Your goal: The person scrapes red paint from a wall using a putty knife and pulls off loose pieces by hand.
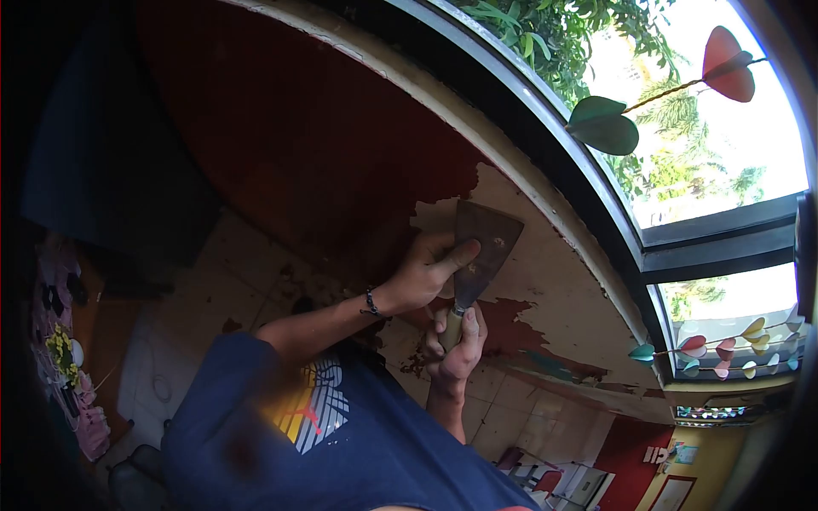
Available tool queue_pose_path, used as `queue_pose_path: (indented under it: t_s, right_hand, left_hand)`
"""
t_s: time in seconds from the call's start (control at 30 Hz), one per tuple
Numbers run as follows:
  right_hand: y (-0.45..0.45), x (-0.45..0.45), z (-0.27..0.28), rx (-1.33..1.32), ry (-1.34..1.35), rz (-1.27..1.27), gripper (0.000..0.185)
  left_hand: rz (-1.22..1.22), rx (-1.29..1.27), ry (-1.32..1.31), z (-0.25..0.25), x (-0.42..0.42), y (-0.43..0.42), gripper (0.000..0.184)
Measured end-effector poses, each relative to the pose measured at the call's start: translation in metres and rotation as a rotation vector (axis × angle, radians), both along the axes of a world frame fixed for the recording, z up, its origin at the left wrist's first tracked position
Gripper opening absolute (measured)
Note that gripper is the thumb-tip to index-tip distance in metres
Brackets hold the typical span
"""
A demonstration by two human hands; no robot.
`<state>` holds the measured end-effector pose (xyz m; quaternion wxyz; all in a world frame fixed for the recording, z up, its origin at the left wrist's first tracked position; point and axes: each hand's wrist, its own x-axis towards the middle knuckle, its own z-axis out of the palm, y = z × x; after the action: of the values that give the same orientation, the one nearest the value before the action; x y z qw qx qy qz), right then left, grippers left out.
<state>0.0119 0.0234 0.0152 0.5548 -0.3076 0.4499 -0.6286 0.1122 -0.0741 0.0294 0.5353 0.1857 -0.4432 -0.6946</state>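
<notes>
A paint scraper [487, 255] with a wide, worn metal blade and a pale handle is held up in front of the wall. My left hand [424, 271], with a dark beaded bracelet at the wrist, pinches the blade's side, the thumb flat on its face and the fingers partly hidden behind. Around the handle, my right hand [460, 345] is closed, its thumb lying along it. Behind the blade, the wall [545, 255] shows a bare beige patch with ragged edges, bordered by dark red paint [332, 128].
Above the wall runs a chipped ledge [409, 85] beneath a dark window frame [588, 196]. Paper-heart garlands [605, 125] hang by the window. Paint flakes lie on the tiled floor [243, 264]. A table with pink cloth [89, 417] and yellow flowers [61, 349] stands left.
</notes>
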Motion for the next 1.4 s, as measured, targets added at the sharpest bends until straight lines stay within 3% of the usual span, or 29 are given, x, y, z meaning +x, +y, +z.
queue_pose_path:
  t_s: [0.77,0.87,1.03,1.4]
  right_hand:
    - [-0.001,0.001,0.003,-0.029,0.015,-0.064,0.033]
    - [-0.011,-0.002,0.003,-0.079,0.119,0.048,0.032]
    - [0.002,0.006,0.003,-0.021,-0.054,-0.035,0.033]
    - [-0.008,0.000,0.010,-0.055,0.128,-0.014,0.036]
  left_hand:
    - [0.047,-0.030,0.021,0.000,-0.001,-0.001,0.031]
    - [0.039,-0.020,0.036,0.003,0.000,-0.007,0.031]
    - [0.062,-0.042,0.001,-0.006,-0.002,-0.005,0.029]
    - [0.060,-0.074,-0.035,-0.006,0.001,0.005,0.028]
